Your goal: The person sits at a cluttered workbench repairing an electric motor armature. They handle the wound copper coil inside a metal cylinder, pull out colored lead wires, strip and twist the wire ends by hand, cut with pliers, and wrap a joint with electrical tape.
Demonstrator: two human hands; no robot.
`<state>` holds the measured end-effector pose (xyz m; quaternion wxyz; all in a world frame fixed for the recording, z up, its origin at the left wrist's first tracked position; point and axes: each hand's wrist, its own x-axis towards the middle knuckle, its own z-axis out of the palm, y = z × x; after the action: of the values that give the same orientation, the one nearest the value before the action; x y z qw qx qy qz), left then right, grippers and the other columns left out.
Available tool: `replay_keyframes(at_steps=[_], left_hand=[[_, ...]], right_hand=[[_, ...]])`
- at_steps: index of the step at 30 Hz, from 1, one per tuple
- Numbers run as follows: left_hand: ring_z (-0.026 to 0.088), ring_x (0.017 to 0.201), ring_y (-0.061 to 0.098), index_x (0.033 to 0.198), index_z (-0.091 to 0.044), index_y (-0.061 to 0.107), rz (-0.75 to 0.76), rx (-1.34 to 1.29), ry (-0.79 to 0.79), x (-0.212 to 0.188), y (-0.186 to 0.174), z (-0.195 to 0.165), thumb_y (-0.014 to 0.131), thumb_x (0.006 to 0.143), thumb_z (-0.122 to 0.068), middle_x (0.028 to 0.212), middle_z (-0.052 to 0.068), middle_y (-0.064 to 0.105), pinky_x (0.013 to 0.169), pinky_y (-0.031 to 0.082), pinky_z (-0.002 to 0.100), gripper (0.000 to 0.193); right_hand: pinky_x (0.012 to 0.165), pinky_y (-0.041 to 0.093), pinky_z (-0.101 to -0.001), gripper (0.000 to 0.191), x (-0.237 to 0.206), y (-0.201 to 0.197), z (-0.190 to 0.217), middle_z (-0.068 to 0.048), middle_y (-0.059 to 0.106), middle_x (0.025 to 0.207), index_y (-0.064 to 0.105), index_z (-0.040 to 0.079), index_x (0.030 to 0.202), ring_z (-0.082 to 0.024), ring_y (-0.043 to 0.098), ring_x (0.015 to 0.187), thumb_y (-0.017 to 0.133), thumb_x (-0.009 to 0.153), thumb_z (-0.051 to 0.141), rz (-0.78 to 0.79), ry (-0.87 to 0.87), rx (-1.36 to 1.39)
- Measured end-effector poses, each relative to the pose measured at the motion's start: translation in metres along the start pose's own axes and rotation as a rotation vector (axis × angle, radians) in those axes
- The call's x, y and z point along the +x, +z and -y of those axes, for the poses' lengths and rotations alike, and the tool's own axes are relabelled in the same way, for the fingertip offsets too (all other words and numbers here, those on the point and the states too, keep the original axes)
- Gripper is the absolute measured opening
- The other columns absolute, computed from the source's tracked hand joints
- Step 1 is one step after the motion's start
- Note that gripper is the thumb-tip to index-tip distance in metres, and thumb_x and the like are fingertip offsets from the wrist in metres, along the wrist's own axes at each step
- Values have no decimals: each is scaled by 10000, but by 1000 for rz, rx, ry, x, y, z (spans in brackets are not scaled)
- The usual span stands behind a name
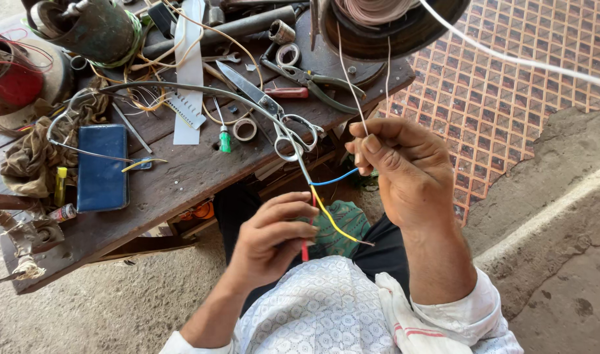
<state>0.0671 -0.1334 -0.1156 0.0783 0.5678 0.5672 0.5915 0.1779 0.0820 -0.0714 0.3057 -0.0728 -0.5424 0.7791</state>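
While my left hand (274, 239) fingers pinch the red wire (305, 250), my right hand (395, 167) fingers grip the blue wire (336, 178), which runs leftward to the grey cable (247, 103).

Worn wooden bench (182, 177), dark and scarred, carrying: large scissors (274, 108), pliers (313, 80), blue flat case (101, 167), green-handled screwdriver (224, 139), tape rolls (245, 129) (two small ones), crumpled rag (31, 157), red spool (12, 75), possibly a wire reel, at far left.

Left hand (272, 236) pinching a red wire (305, 249). Right hand (398, 172) holding thin string (350, 78). Blue wire (336, 177) and yellow wire (333, 219) between. Scissors (274, 111) on wooden table (175, 177).
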Motion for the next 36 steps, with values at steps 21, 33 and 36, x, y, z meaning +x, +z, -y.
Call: replay_keyframes(at_steps=[21, 33, 36], left_hand=[[109, 790, 704, 1119, -12, 744, 29, -318, -185, 87, 15, -19, 713, 987, -40, 893, 64, 728, 711, 560, 233, 138], [141, 774, 743, 1060, -37, 743, 107, -170, -116, 92, 17, -19, 760, 953, -71, 871, 60, 741, 668, 595, 257, 113], [147, 768, 738, 1061, -33, 742, 95, -161, -122, 92, 19, -20, 763, 943, -66, 870, 69, 737, 666, 586, 260, 125]], right_hand=[[569, 537, -178, 109, -45, -1, 6, -51, 722, 821, 702, -41, 1094, -46, 680, 676, 695, 994, 0, -69, -133, -404], [585, 547, -184, 103, -45, -17, 15, -82, 733, 898, 695, -38, 1044, -60, 682, 734, 739, 953, -15, 72, -167, -432], [583, 542, -181, 94, -47, -20, 12, -71, 735, 884, 705, -26, 1058, -51, 677, 715, 725, 968, -9, 70, -147, -429]])
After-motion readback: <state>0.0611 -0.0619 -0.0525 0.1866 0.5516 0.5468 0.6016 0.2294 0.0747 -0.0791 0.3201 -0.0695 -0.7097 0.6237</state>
